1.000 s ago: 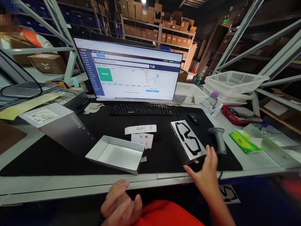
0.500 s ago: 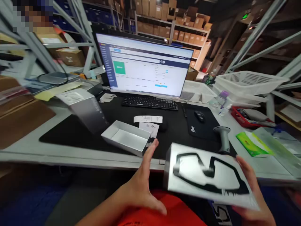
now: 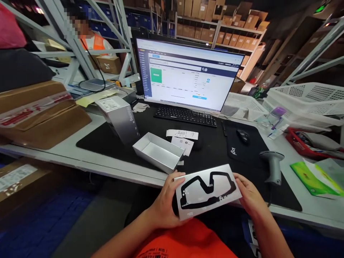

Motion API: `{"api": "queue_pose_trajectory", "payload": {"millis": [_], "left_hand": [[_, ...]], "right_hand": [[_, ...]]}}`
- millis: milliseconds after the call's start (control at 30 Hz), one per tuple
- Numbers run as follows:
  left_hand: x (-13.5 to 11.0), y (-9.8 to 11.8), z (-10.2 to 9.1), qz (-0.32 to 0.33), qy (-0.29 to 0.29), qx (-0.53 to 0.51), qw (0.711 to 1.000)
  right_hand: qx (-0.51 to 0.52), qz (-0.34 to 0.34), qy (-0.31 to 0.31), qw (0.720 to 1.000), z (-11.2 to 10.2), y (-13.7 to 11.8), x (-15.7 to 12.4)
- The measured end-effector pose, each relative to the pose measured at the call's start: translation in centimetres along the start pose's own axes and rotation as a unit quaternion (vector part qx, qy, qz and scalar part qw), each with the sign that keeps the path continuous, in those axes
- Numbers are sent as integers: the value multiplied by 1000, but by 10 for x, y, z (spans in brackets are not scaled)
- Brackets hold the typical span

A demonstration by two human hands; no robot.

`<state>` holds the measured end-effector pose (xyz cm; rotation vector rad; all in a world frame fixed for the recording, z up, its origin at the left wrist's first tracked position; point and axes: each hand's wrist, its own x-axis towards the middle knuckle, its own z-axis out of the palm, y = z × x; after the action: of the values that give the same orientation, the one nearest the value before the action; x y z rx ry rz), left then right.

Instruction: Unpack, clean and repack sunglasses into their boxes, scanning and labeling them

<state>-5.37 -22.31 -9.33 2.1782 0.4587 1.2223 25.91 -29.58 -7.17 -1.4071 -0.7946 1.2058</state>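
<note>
Both my hands hold a flat silver box (image 3: 208, 190) printed with a black outline of glasses, just in front of the desk edge. My left hand (image 3: 166, 200) grips its left end with the thumb on top. My right hand (image 3: 249, 199) grips its right end. On the black desk mat (image 3: 215, 150) behind it lies an open, empty silver tray (image 3: 158, 151). A tall silver box sleeve (image 3: 119, 116) stands further left. Two paper slips (image 3: 182, 138) lie behind the tray.
A monitor (image 3: 188, 77) and keyboard (image 3: 185, 116) stand at the back, a mouse (image 3: 243, 136) and a grey barcode scanner (image 3: 272, 165) to the right. White baskets (image 3: 303, 96) sit far right, taped brown parcels (image 3: 40, 111) left. A person in an orange vest (image 3: 95, 41) works behind the shelving.
My left hand has come up and taken the left end of the silver box, which my right hand had lifted off the mat. The box is now held level, and my view has turned left.
</note>
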Motion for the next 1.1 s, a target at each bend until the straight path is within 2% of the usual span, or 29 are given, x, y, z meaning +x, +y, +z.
{"api": "queue_pose_trajectory", "payload": {"millis": [100, 167, 300, 467, 600, 900, 1000, 1100], "left_hand": [[-2, -4, 4, 4, 20, 7, 1000], [-2, -6, 5, 4, 26, 8, 1000], [0, -9, 3, -2, 9, 21, 1000], [6, -13, -5, -20, -10, 48, 999], [14, -17, -14, -13, -10, 69, 997], [33, -22, -29, -5, -45, 94, 995], [36, -21, -29, 24, -48, 83, 995], [34, -22, -28, 134, -44, 113, 984]], "right_hand": [[33, 37, 14, 999, 8, -2, 7], [19, 43, 11, 999, 10, -2, 10], [-88, 9, 33, 996, 10, -5, 15], [-150, -40, 77, 985, 6, -15, 24], [-182, -58, 110, 975, -8, -26, 28], [-163, -29, 151, 975, -45, -39, 12], [-146, -24, 164, 975, -55, -44, 3], [-139, -41, 173, 974, -67, -56, -8]]}}
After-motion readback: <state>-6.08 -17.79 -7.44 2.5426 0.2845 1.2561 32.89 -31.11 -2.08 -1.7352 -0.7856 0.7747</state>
